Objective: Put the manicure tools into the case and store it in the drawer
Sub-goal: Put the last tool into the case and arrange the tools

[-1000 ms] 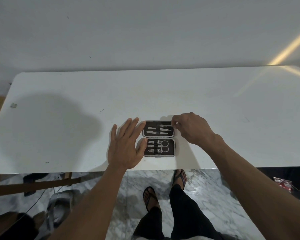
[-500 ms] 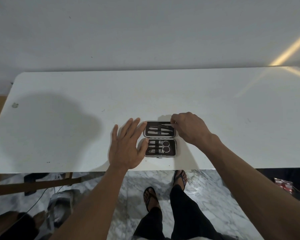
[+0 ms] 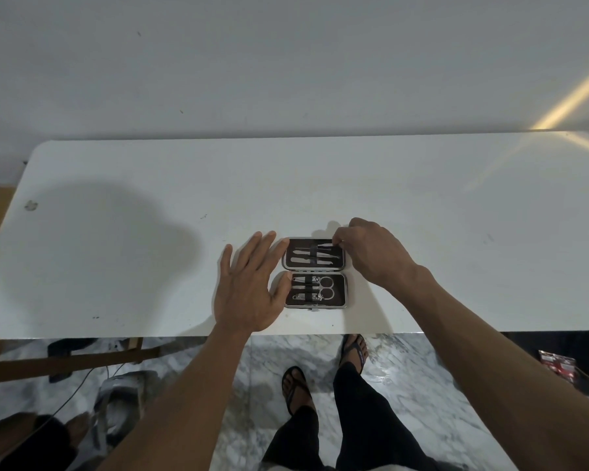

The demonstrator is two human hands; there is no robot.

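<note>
A small dark manicure case point(image 3: 315, 272) lies open flat near the front edge of the white table point(image 3: 456, 232). Its far half holds several slim metal tools; its near half holds scissors point(image 3: 323, 287), clippers and other pieces under a strap. My left hand point(image 3: 249, 287) rests flat on the table against the case's left side, fingers spread, thumb touching the near half. My right hand point(image 3: 371, 253) is at the far half's right end, fingertips pinched on a thin metal tool point(image 3: 323, 247) lying along its top row.
The wall stands right behind the table. Under the front edge are a marble floor, my feet in sandals point(image 3: 295, 385), a wooden bar point(image 3: 65, 363) and a cable at left, and a red packet point(image 3: 558, 363) at right.
My right hand's fingertips have shifted slightly left onto the far half's top row. The left hand and the case have stayed where they were.
</note>
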